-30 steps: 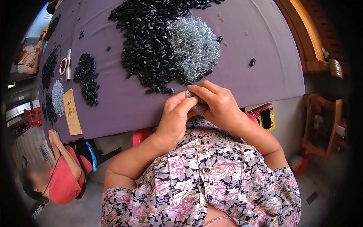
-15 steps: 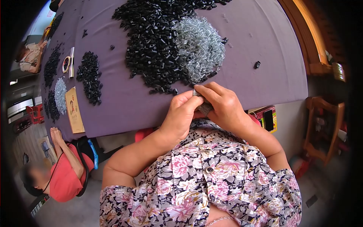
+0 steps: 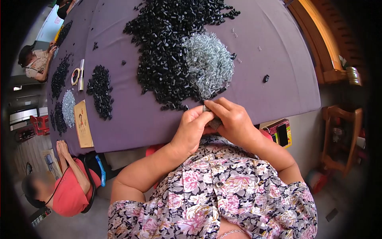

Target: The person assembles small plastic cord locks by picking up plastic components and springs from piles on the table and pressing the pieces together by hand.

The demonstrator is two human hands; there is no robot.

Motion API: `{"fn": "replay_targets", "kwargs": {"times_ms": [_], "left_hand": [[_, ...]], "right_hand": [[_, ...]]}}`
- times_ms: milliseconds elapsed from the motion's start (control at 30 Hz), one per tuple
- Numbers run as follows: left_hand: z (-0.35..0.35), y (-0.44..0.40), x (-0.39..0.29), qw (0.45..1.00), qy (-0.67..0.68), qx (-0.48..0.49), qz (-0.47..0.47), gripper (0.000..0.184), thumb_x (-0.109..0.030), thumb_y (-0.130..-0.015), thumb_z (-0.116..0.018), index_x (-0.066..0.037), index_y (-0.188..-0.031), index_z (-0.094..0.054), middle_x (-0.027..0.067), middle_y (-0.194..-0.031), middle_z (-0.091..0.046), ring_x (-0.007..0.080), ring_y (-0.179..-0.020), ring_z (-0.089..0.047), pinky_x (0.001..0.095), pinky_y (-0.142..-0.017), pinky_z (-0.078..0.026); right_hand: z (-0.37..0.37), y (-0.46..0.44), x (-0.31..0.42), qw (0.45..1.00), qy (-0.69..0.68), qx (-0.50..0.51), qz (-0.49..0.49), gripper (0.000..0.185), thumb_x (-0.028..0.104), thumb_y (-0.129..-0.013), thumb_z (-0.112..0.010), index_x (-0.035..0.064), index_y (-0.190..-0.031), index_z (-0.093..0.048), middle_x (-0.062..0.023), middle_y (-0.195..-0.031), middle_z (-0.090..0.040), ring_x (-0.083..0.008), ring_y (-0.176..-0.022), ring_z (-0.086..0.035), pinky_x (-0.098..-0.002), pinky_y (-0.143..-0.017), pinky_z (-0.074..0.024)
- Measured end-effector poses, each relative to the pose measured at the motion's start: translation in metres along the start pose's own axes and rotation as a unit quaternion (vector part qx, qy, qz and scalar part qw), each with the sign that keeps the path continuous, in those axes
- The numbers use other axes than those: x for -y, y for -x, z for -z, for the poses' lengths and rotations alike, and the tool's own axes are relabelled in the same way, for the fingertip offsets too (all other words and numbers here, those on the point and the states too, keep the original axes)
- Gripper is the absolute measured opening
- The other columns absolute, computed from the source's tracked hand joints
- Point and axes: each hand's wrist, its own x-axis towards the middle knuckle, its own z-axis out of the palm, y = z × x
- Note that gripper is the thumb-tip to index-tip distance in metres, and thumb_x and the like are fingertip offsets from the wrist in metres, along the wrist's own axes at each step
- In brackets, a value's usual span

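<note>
My left hand [image 3: 190,126] and my right hand [image 3: 235,118] meet at the table's near edge, both with fingers closed in a pinch. Between them shows a bit of rough grey material [image 3: 215,123]; the fingers cover most of it, and any small part they grip is hidden. Just beyond my fingertips lies a large heap of small black tubular plastic pieces [image 3: 161,63]. Against its right side rests a pile of small clear or silvery coils [image 3: 209,63] that look like springs.
A purple cloth covers the table [image 3: 274,101]. One loose black piece [image 3: 266,78] lies at right. Leftward are a smaller black pile [image 3: 100,91], a tape roll [image 3: 75,76], a booklet [image 3: 83,125] and another coil pile [image 3: 69,108]. A person in red [image 3: 75,191] sits at left.
The view has tilted slightly, so the table and piles sit a little lower and further right. My hands stay pinched together in nearly the same pose.
</note>
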Motion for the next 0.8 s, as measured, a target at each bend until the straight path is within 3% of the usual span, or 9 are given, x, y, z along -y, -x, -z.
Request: {"fn": "replay_targets", "kwargs": {"times_ms": [133, 167, 567, 800], "left_hand": [[0.002, -0.003, 0.002, 1.0, -0.01, -0.014, 0.012, 0.016, -0.015, -0.099, -0.052, -0.008, -0.102, -0.066, 0.003, -0.095, -0.069, 0.0124, -0.087, -0.066, 0.0338, -0.077, -0.057], [0.0, -0.003, 0.002, 1.0, -0.004, -0.023, 0.011, 0.018, -0.015, -0.101, -0.051, -0.007, -0.098, -0.066, 0.0024, -0.092, -0.069, 0.0108, -0.083, -0.067, 0.0285, -0.073, -0.057], [0.003, -0.006, 0.001, 1.0, 0.01, 0.002, 0.028, 0.02, -0.015, -0.104, -0.047, -0.006, -0.11, -0.064, 0.0063, -0.103, -0.069, 0.0161, -0.096, -0.067, 0.0385, -0.085, -0.057], [0.002, -0.011, 0.013, 1.0, 0.003, 0.009, -0.022, 0.024, -0.017, -0.104, -0.044, -0.005, -0.108, -0.064, 0.0044, -0.099, -0.069, 0.0126, -0.089, -0.068, 0.0309, -0.077, -0.058]], "right_hand": [[-0.001, 0.001, 0.0, 1.0, 0.006, 0.003, 0.0, 0.054, 0.003, -0.068, -0.076, -0.0021, -0.121, -0.063, -0.0143, -0.095, -0.06, -0.0351, -0.084, -0.066, -0.0426, -0.07, -0.0546], [-0.001, 0.001, -0.001, 1.0, 0.009, 0.001, 0.003, 0.053, 0.004, -0.069, -0.076, -0.0024, -0.121, -0.062, -0.0145, -0.095, -0.06, -0.0351, -0.084, -0.066, -0.0426, -0.07, -0.0548], [0.005, 0.0, -0.003, 1.0, -0.008, 0.013, -0.021, 0.051, 0.002, -0.07, -0.076, -0.0022, -0.12, -0.065, -0.0163, -0.1, -0.066, -0.0376, -0.086, -0.069, -0.0426, -0.073, -0.0565], [0.005, 0.001, -0.004, 1.0, -0.003, 0.005, -0.001, 0.051, 0.002, -0.07, -0.076, -0.0028, -0.12, -0.065, -0.0167, -0.098, -0.066, -0.0378, -0.085, -0.069, -0.0425, -0.072, -0.0566]]}}
